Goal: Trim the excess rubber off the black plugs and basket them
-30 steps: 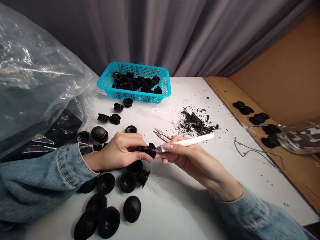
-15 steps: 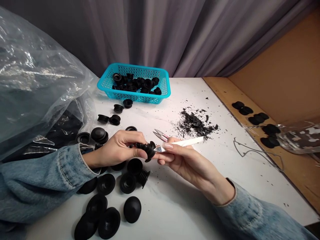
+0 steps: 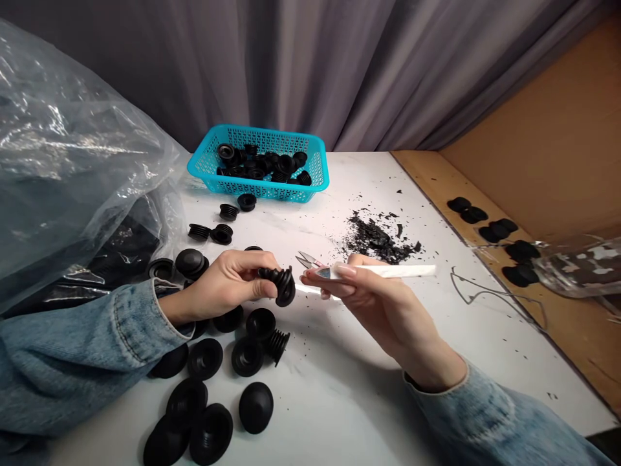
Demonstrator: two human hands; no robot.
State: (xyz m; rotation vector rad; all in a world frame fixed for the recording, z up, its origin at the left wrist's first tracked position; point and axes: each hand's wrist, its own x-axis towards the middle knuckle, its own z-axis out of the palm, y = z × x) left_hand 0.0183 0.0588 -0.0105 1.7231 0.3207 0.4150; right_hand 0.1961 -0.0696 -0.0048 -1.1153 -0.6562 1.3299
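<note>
Between the thumb and fingers of my left hand [image 3: 228, 285] is a black ribbed rubber plug [image 3: 283, 285], tilted, with its wide rim facing right. My right hand [image 3: 383, 298] grips a white-handled blade [image 3: 388, 270] whose short tip points left, a small gap away from the plug. Small snips [image 3: 308, 259] with pointed tips show just behind my right fingers; their handles are mostly hidden. Several black round plugs [image 3: 206, 358] lie on the white table below and beside my left hand.
A blue basket [image 3: 262, 189] of black plugs stands at the back. Black shavings [image 3: 376, 238] lie right of centre. Clear plastic bagging [image 3: 82, 149] fills the left side. Glasses [image 3: 499, 294] lie at the right, near black pieces [image 3: 521, 275] on the wooden edge.
My right hand has moved right with the blade, away from the plug. The plug in my left hand has shifted slightly left and up and turned a little.
</note>
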